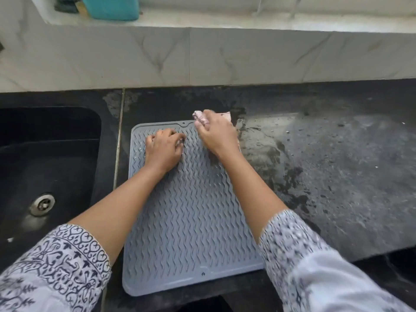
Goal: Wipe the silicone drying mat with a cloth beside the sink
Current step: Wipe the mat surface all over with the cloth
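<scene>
A grey silicone drying mat [193,221] with wavy ridges lies flat on the black counter, just right of the sink. My right hand [216,134] is closed around a pale pinkish cloth [200,115] at the mat's far right corner; bits of cloth stick out past the fingers and behind the hand. My left hand [164,149] presses down on the mat's far left part, fingers curled, holding nothing that I can see. Both forearms cross over the mat and hide parts of it.
A black sink [45,167] with a metal drain [42,204] sits at the left. The black counter [326,165] to the right is wet and smeared. A marble backsplash [202,57] rises behind, with a teal container [110,7] on the ledge above.
</scene>
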The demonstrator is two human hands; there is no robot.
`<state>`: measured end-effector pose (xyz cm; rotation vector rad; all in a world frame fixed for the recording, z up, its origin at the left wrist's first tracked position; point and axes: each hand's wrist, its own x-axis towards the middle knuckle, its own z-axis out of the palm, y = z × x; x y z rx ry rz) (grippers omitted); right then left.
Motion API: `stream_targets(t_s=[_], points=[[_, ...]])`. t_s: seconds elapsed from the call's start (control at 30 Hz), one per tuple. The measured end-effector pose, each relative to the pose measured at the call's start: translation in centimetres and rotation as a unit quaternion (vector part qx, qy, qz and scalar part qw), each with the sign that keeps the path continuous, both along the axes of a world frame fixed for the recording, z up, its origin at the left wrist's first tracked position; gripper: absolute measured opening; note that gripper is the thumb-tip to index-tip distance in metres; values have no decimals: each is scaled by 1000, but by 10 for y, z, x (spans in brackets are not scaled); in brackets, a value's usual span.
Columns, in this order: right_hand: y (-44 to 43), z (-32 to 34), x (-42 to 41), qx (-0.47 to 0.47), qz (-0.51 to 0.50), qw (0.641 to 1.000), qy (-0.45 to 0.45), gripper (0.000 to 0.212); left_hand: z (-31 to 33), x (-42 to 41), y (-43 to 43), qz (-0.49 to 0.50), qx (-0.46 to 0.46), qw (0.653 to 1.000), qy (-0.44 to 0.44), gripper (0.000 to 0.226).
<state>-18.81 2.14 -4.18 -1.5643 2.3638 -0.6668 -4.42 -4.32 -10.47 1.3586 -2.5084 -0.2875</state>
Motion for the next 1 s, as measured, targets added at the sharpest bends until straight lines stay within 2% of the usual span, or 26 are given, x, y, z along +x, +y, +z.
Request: stream_targets(t_s=[0.07,0.1,0.23,0.37,0.5,0.73,0.8,0.87,0.93,1.0], points=[[-17,-29,-5,121,62,989,62,62,-8,0,1,21,9,1000,-11,41],[-21,-42,-7,139,73,984,84,65,-13,-1,2,36,11,999,-17,45],[-27,-61,-10,93,57,989,100,61,-21,-5,-2,58,23,997,-41,55],[-24,-60,-2,54,40,985,160,52,-24,-7,-3,70,31,995,-58,56],[3,-55,3,52,54,975,209,46,-21,-8,-2,72,33,995,-55,56],[87,-39,24,122,104,971,177,48,-21,-8,-2,69,46,995,-57,57],[92,-31,17,107,91,987,81,44,-21,-7,-3,66,49,995,-54,57],[73,-21,9,30,34,999,-12,42,-21,-6,-4,60,56,996,-45,57],[39,-23,5,-23,1,1000,7,45,-21,-4,-3,52,55,996,-42,56],[10,-35,12,36,19,998,54,52,-21,-4,-3,35,56,997,-49,54]])
